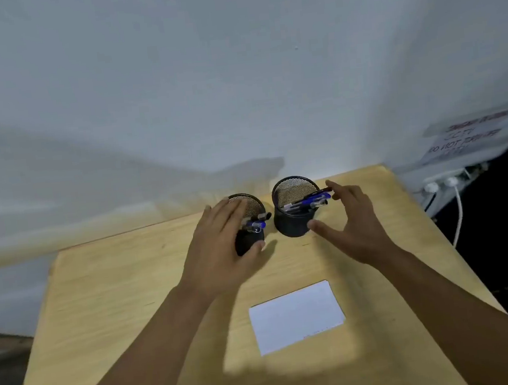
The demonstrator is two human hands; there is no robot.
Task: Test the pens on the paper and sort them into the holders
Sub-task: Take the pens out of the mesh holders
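Observation:
Two black mesh pen holders stand at the far side of the wooden table. My left hand grips the left holder, thumb on its near side and fingers over its far rim. Several blue pens lean inside it. The right holder also contains several blue and black pens, leaning to the right. My right hand is spread beside it, thumb tip at its wall and fingertips by the pen ends. A white sheet of paper lies nearer to me, with faint marks along its near edge.
A pale wall rises directly behind the table. Off the table's right edge are a power strip with a white cable hanging down and a printed sign. The floor shows at the lower left.

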